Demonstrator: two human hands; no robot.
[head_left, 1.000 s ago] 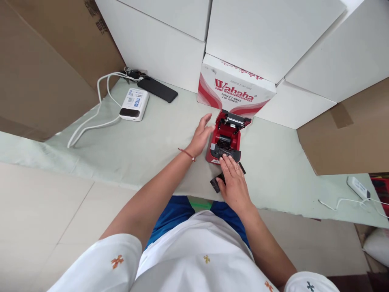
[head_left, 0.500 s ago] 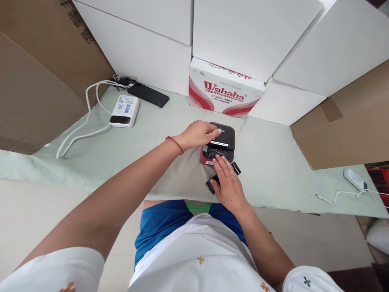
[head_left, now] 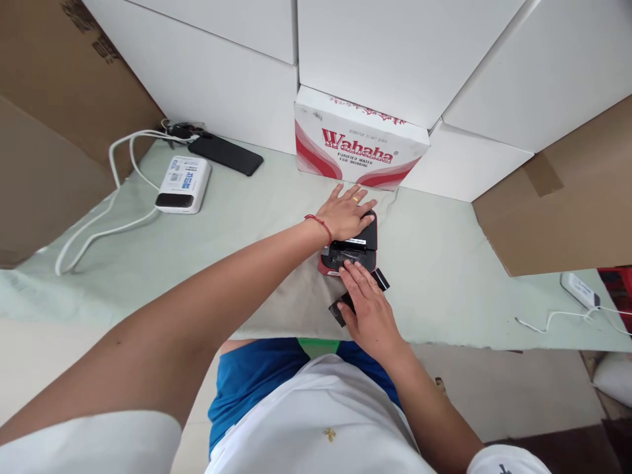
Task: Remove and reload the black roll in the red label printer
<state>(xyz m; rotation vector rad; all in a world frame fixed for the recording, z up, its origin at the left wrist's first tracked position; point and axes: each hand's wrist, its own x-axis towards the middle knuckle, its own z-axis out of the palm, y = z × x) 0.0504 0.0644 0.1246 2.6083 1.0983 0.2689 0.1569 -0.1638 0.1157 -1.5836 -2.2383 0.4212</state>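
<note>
A small red printer (head_left: 348, 251) with a black lid lies on a grey cloth (head_left: 296, 299) in the middle of the table. Its lid is closed. My left hand (head_left: 346, 214) rests flat on the lid, fingers spread, pressing down. My right hand (head_left: 368, 305) lies just in front of the printer, fingertips touching its black front slot. Under that hand lies a flat black piece (head_left: 340, 307); part of it shows at each side of the hand. Whether the fingers grip it is hidden.
A red and white Wahaha carton (head_left: 360, 141) stands right behind the printer among white boxes. At the back left lie a white power bank (head_left: 182, 184) with a cable and a black phone (head_left: 225, 155). Brown cardboard stands at both sides. A white remote (head_left: 580, 291) lies far right.
The printer's lid, open a second ago, has been swung shut by my left hand, which now lies flat on top. My right hand has stayed at the front.
</note>
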